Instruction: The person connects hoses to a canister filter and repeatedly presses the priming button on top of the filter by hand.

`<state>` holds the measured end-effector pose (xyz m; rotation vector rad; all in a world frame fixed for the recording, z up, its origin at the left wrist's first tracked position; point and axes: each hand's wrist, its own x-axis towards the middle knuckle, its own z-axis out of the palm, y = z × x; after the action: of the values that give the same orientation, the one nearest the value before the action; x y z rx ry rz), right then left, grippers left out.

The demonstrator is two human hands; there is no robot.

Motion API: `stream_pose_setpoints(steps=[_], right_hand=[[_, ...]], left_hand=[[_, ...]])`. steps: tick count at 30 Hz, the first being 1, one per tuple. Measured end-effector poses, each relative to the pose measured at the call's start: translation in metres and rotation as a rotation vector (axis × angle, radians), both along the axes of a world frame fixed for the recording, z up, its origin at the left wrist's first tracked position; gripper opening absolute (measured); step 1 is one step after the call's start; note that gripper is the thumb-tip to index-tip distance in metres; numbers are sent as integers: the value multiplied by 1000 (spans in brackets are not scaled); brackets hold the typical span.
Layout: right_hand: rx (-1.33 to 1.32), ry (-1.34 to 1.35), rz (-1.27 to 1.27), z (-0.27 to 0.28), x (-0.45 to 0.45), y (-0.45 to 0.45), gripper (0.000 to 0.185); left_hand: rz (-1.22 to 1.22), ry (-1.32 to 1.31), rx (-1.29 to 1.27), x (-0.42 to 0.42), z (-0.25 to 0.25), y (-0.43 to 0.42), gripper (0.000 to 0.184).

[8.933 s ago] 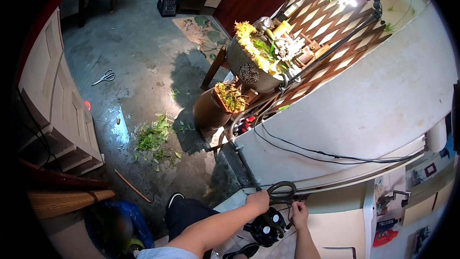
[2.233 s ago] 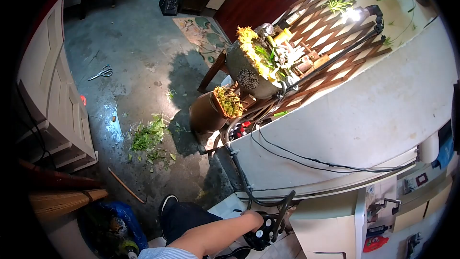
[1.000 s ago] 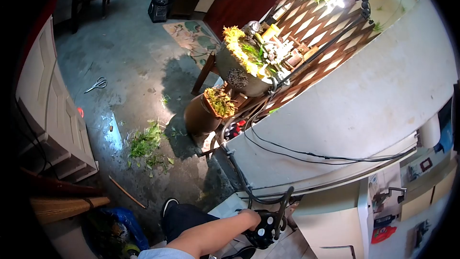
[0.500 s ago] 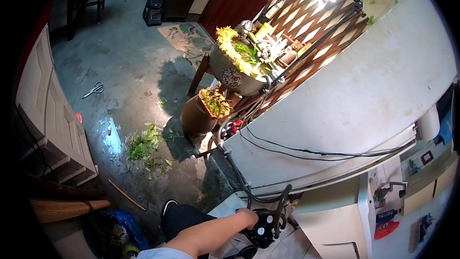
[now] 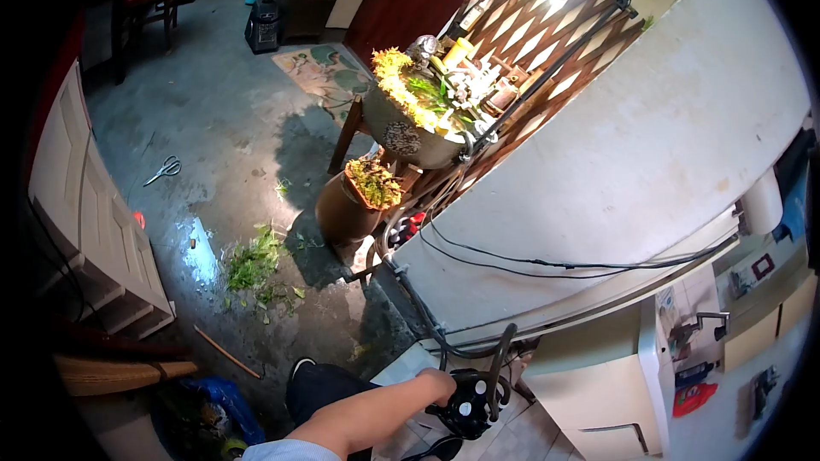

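Observation:
At the bottom centre, my left hand point(image 5: 439, 385) reaches to the left side of a black round device point(image 5: 466, 408) with pale round caps. Its fingers are hidden behind the device, so their grip cannot be made out. A dark thick hose point(image 5: 500, 358) rises in a loop from the device's right side. The device stands over pale floor tiles point(image 5: 523, 434). My right hand is out of the picture.
Plant clippings point(image 5: 254, 265), scissors point(image 5: 163, 171) and a thin stick point(image 5: 226, 351) lie on the floor. A mossy brown pot point(image 5: 346, 207) and a larger planter point(image 5: 401, 128) stand beside the white wall point(image 5: 589, 179). A cream cabinet point(image 5: 589, 384) is at right.
My right hand, earlier at the hose, has gone out of view. My left hand has moved from the hose to the device's left side. Lately the view has shifted, while that hand stays there.

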<state>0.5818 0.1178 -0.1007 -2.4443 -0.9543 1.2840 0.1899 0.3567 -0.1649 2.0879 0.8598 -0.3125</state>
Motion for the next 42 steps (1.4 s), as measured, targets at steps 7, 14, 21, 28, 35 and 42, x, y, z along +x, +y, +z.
stream_pose_setpoints(steps=[7,14,21,28,35,42], right_hand=[[-41,-24,-39,5,-8,-1,31],[304,-469,983,-9,33,-18,23],[133,-342,27,34,-42,-10,32],[271,-528,84,43,-59,-13,34],[250,-580,363,57,-91,1,28],[217,-353,658,-21,-122,38,29]], left_hand=[[8,-16,28,-7,7,-1,31],[27,-47,130,-2,-13,2,33],[-103,7,202,-15,-8,0,56],[-76,-115,240,5,-16,-20,44],[250,-422,227,61,-15,-63,40],[-107,-9,405,96,-10,-54,22]])
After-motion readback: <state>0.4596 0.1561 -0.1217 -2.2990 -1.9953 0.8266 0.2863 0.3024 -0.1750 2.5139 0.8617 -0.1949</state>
